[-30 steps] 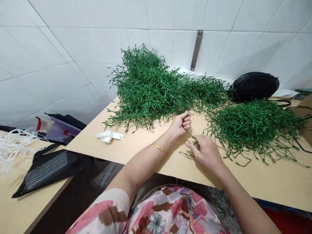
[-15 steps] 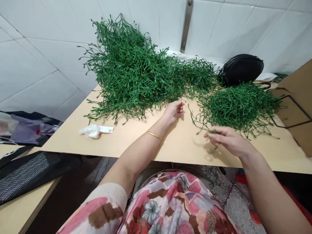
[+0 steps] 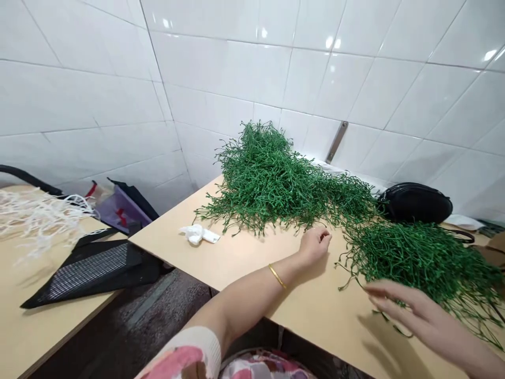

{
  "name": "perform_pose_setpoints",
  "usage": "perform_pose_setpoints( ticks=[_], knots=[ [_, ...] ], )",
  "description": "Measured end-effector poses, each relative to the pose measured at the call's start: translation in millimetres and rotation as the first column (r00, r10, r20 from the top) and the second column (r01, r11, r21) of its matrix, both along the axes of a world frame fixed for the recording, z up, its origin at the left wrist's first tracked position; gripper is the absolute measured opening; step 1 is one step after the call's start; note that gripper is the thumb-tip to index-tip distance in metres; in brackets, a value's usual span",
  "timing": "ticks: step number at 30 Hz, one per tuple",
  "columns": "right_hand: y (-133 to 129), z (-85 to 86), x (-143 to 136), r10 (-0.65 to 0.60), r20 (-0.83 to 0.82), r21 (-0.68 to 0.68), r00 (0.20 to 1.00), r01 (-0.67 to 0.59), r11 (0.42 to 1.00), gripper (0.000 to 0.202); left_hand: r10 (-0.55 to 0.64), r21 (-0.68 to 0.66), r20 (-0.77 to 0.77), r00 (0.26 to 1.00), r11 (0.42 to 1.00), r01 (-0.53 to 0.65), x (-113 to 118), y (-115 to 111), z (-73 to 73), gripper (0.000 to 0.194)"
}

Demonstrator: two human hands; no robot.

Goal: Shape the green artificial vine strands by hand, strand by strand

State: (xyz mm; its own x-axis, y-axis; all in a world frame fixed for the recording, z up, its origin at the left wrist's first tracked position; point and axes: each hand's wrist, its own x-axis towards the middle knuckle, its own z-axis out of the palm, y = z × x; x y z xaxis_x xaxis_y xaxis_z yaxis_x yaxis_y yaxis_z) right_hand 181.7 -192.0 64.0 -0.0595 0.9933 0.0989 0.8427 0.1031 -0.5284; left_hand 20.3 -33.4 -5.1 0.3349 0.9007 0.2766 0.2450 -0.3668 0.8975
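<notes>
My left hand (image 3: 315, 245) is closed over the tabletop, its fingers curled in a pinch at the front edge of a large heap of thin green knotted cords (image 3: 272, 184). What the fingertips hold, if anything, is hidden. Lower right, my right hand (image 3: 414, 310) is slightly blurred, with fingers stretched and the thumb below them. A bit of green cord shows between thumb and fingers, and a loop of it hangs beneath the hand. Just beyond that hand lies a smaller pile of green cords (image 3: 422, 258), a few strands trailing left.
A crumpled white tissue (image 3: 199, 234) lies at the left on the wooden table (image 3: 252, 263). Behind the smaller pile stands a black bag (image 3: 416, 202). On a second table to the left are white cords (image 3: 43, 213) and a black mesh bag (image 3: 94, 268). Tiled walls rise behind.
The view has tilted up and turned left, bringing the white cords into sight. My right hand has moved nearer the smaller pile, its fingers straighter. My left hand stays closed by the heap.
</notes>
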Motion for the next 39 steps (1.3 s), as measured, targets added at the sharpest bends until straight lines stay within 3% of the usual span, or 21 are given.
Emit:
perform_pose_setpoints(
  ticks=[2,4,7,10,13,16,18,21,23,25,28,29,30,33,34,39],
  knots=[
    [48,18.1,-18,0.033,-0.122,-0.055,0.992,-0.04,0.998,0.036,0.071,0.198,-0.169,0.983,0.98,-0.036,-5,3,1.0,0.018],
    [96,22.2,-24,-0.039,-0.239,0.01,0.97,0.042,0.999,0.036,0.154,0.339,-0.279,0.948,0.939,-0.053,-10,6,4.1,0.024],
    [159,11.5,-20,-0.144,-0.5,0.139,0.854,0.244,0.96,0.035,0.272,0.399,-0.376,0.886,0.91,-0.111,-14,11,8.4,0.032],
    [207,5.6,-24,-0.135,-0.59,0.211,0.796,0.313,0.926,0.033,0.346,0.392,-0.435,0.831,0.904,-0.172,-14,14,9.2,0.035],
    [240,15.2,-48,-0.048,-0.507,0.338,0.861,0.25,0.907,0.03,0.348,0.376,-0.472,0.81,0.91,-0.172,-12,16,8.5,0.035],
    [263,27.7,-83,0.046,-0.223,0.549,0.974,0.086,0.831,0.035,0.331,0.348,-0.508,0.795,0.923,-0.163,-12,19,8.0,0.037],
    [273,31.1,-105,-0.008,-0.017,0.609,1.0,0.016,0.793,0.039,0.325,0.333,-0.515,0.793,0.929,-0.165,-12,21,7.2,0.039],
    [285,32.3,-122,-0.101,0.144,0.572,0.985,0.0,0.82,0.032,0.32,0.332,-0.507,0.8,0.929,-0.161,-13,24,4.3,0.041],
    [292,37.4,-121,-0.064,0.048,0.533,0.997,0.028,0.846,0.03,0.313,0.328,-0.502,0.806,0.932,-0.157,-14,26,2.0,0.038],
    [299,48.6,-111,-0.029,-0.179,0.559,0.983,0.126,0.82,0.029,0.306,0.315,-0.501,0.81,0.936,-0.159,-14,28,0.3,0.034],
    [304,69.1,-91,-0.034,-0.412,0.67,0.91,0.328,0.666,0.029,0.295,0.291,-0.489,0.821,0.942,-0.166,-15,30,-0.1,0.03],
    [301,73.7,-85,-0.048,-0.396,0.696,0.917,0.334,0.636,0.029,0.295,0.281,-0.484,0.824,0.944,-0.173,-16,30,0.3,0.03],
    [297,76.0,-79,-0.067,-0.335,0.703,0.94,0.297,0.646,0.028,0.296,0.272,-0.483,0.824,0.945,-0.181,-16,30,0.7,0.029],
    [274,69.3,-64,-0.119,-0.094,0.615,0.988,0.152,0.774,0.027,0.296,0.253,-0.504,0.811,0.949,-0.189,-15,30,2.6,0.028],
    [264,64.0,-59,-0.145,-0.07,0.598,0.987,0.158,0.786,0.027,0.291,0.253,-0.514,0.807,0.95,-0.182,-15,29,3.3,0.027],
    [228,45.0,-31,-0.246,-0.271,0.645,0.931,0.365,0.671,0.025,0.28,0.25,-0.53,0.8,0.954,-0.169,-15,31,5.2,0.028]
  ],
)
